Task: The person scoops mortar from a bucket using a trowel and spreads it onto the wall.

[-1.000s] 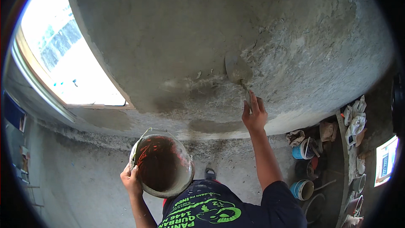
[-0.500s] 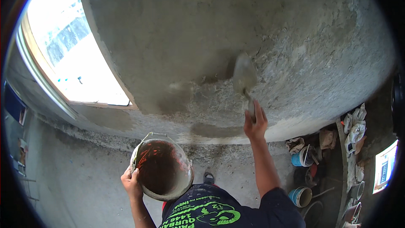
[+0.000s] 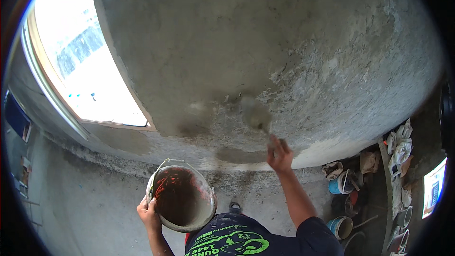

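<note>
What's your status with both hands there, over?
Left hand gripping bucket at its rim. Right hand holding trowel, blurred; wall contact unclear. Blue-and-white buckets off to the right.

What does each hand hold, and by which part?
The left hand holds the bucket at its left rim; the right hand holds the trowel by its handle.

Green printed letters and numbers (image 3: 214, 243) stand on the front of the dark shirt (image 3: 284, 244), below and right of the bucket (image 3: 203, 205).
</note>
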`<move>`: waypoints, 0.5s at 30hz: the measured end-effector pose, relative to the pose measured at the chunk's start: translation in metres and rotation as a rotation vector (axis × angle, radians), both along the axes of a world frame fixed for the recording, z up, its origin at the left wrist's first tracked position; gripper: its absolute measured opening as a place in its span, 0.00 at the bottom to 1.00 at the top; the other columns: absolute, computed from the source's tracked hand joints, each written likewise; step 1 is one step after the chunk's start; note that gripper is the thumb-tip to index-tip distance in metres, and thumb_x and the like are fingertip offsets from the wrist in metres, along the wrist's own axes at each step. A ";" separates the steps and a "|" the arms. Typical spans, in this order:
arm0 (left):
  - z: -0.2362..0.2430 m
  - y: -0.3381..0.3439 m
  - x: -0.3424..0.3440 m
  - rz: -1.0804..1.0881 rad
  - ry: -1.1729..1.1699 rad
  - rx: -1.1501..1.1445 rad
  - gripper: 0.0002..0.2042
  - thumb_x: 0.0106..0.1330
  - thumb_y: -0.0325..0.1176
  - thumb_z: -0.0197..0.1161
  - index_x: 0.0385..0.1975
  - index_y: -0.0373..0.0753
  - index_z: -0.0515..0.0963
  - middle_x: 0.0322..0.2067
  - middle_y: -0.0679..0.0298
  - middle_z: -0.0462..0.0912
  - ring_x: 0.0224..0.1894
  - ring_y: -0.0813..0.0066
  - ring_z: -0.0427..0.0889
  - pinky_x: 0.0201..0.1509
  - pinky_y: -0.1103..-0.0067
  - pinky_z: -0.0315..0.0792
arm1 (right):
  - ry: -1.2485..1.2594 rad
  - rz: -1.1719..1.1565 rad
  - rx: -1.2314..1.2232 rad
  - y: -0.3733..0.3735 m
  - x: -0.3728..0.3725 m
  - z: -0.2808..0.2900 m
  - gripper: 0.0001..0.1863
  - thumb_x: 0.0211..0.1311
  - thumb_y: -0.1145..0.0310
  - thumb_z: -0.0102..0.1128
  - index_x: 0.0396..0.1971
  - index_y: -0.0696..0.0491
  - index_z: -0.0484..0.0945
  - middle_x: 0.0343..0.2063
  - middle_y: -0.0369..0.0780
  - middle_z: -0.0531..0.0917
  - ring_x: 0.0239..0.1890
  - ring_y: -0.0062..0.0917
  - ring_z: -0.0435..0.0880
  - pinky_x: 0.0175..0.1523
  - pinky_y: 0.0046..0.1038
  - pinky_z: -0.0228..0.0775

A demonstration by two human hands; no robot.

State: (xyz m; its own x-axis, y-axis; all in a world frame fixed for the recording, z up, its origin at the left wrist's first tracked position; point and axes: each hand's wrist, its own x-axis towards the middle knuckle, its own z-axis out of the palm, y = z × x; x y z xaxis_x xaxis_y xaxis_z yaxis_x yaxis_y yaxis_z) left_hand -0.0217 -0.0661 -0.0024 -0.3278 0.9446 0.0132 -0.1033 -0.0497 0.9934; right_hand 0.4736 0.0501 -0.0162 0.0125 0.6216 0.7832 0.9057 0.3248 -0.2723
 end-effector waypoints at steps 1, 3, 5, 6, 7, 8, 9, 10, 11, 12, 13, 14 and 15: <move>0.000 -0.001 0.002 -0.010 -0.006 -0.017 0.15 0.72 0.22 0.58 0.53 0.20 0.82 0.45 0.59 0.89 0.44 0.77 0.86 0.53 0.79 0.78 | 0.006 -0.002 -0.002 0.007 0.002 0.019 0.29 0.64 0.70 0.70 0.66 0.48 0.80 0.40 0.48 0.86 0.34 0.47 0.89 0.35 0.41 0.83; -0.001 0.001 0.010 -0.014 -0.023 -0.023 0.15 0.72 0.23 0.58 0.53 0.20 0.82 0.45 0.59 0.89 0.43 0.77 0.86 0.52 0.80 0.78 | 0.079 -0.141 0.072 0.018 0.006 0.049 0.32 0.62 0.71 0.68 0.69 0.44 0.79 0.38 0.42 0.86 0.34 0.42 0.88 0.35 0.42 0.83; -0.001 0.005 0.019 -0.020 -0.043 -0.021 0.15 0.72 0.23 0.58 0.53 0.20 0.82 0.45 0.59 0.89 0.42 0.77 0.86 0.51 0.81 0.78 | 0.075 -0.228 -0.001 0.018 0.018 0.048 0.32 0.64 0.70 0.68 0.69 0.42 0.78 0.39 0.43 0.86 0.35 0.43 0.88 0.34 0.43 0.83; 0.000 0.006 0.023 -0.028 -0.022 -0.019 0.15 0.71 0.23 0.58 0.53 0.20 0.83 0.44 0.60 0.89 0.42 0.78 0.85 0.51 0.81 0.77 | 0.068 -0.310 -0.076 0.020 0.025 0.047 0.32 0.65 0.70 0.68 0.70 0.41 0.77 0.39 0.44 0.86 0.35 0.45 0.89 0.34 0.43 0.83; 0.000 0.007 0.028 -0.037 -0.002 -0.018 0.15 0.71 0.23 0.58 0.52 0.21 0.83 0.44 0.60 0.89 0.42 0.78 0.85 0.51 0.81 0.77 | 0.071 -0.312 -0.072 0.015 0.035 0.033 0.32 0.65 0.70 0.68 0.70 0.41 0.77 0.39 0.44 0.86 0.35 0.45 0.89 0.34 0.43 0.83; -0.001 0.010 0.031 -0.026 0.003 -0.009 0.15 0.71 0.23 0.58 0.52 0.21 0.83 0.44 0.60 0.89 0.42 0.78 0.85 0.51 0.81 0.77 | 0.085 -0.325 -0.106 0.007 0.039 0.005 0.32 0.65 0.70 0.67 0.71 0.39 0.76 0.39 0.45 0.86 0.36 0.46 0.89 0.35 0.45 0.83; -0.002 0.011 0.034 -0.029 -0.001 0.011 0.15 0.71 0.23 0.59 0.52 0.21 0.84 0.43 0.62 0.89 0.42 0.78 0.84 0.51 0.81 0.76 | 0.095 -0.342 -0.142 -0.006 0.042 -0.024 0.33 0.65 0.69 0.67 0.71 0.37 0.76 0.40 0.45 0.86 0.37 0.47 0.89 0.35 0.47 0.83; -0.004 0.009 0.038 -0.030 -0.006 0.028 0.15 0.70 0.23 0.59 0.51 0.21 0.84 0.43 0.63 0.88 0.42 0.78 0.83 0.51 0.81 0.76 | 0.130 -0.367 -0.238 -0.022 0.045 -0.054 0.33 0.65 0.67 0.67 0.72 0.38 0.75 0.41 0.47 0.86 0.38 0.49 0.89 0.36 0.49 0.83; -0.004 0.009 0.042 -0.019 -0.008 0.028 0.15 0.70 0.23 0.59 0.51 0.21 0.84 0.43 0.63 0.88 0.42 0.78 0.83 0.51 0.81 0.76 | 0.161 -0.389 -0.337 -0.043 0.046 -0.078 0.34 0.65 0.66 0.67 0.72 0.38 0.74 0.41 0.48 0.86 0.38 0.51 0.89 0.38 0.50 0.83; -0.002 0.007 0.045 -0.005 0.030 0.005 0.15 0.70 0.24 0.60 0.51 0.22 0.84 0.42 0.64 0.88 0.42 0.79 0.82 0.50 0.81 0.75 | 0.182 -0.374 -0.502 -0.065 0.039 -0.090 0.34 0.65 0.66 0.67 0.72 0.40 0.74 0.42 0.50 0.87 0.40 0.53 0.89 0.41 0.52 0.83; 0.000 0.008 0.050 0.002 0.064 -0.017 0.15 0.69 0.24 0.61 0.51 0.22 0.85 0.42 0.65 0.88 0.42 0.80 0.82 0.50 0.81 0.75 | 0.197 -0.364 -0.664 -0.087 0.034 -0.099 0.34 0.65 0.66 0.67 0.72 0.42 0.74 0.42 0.52 0.88 0.42 0.55 0.89 0.44 0.53 0.83; 0.001 0.009 0.057 0.022 0.059 -0.020 0.15 0.69 0.24 0.61 0.51 0.22 0.85 0.42 0.65 0.88 0.42 0.80 0.82 0.50 0.81 0.75 | 0.171 -0.345 -0.723 -0.108 0.030 -0.114 0.34 0.64 0.66 0.66 0.72 0.43 0.73 0.40 0.52 0.88 0.42 0.55 0.89 0.45 0.53 0.83; 0.003 0.009 0.064 -0.007 0.071 -0.033 0.15 0.68 0.24 0.61 0.51 0.23 0.85 0.42 0.67 0.87 0.42 0.81 0.81 0.50 0.82 0.75 | 0.145 -0.323 -0.783 -0.131 0.027 -0.130 0.34 0.64 0.65 0.66 0.72 0.44 0.73 0.39 0.53 0.88 0.42 0.56 0.88 0.47 0.53 0.82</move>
State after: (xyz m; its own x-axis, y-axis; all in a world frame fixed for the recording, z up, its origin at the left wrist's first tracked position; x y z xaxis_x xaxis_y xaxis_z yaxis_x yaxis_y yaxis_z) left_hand 0.0422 -0.0575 0.0007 -0.3205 0.9472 0.0048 -0.0327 -0.0161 0.9993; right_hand 0.5007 -0.0805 -0.1467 0.3491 0.9309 0.1071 0.8603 -0.2732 -0.4304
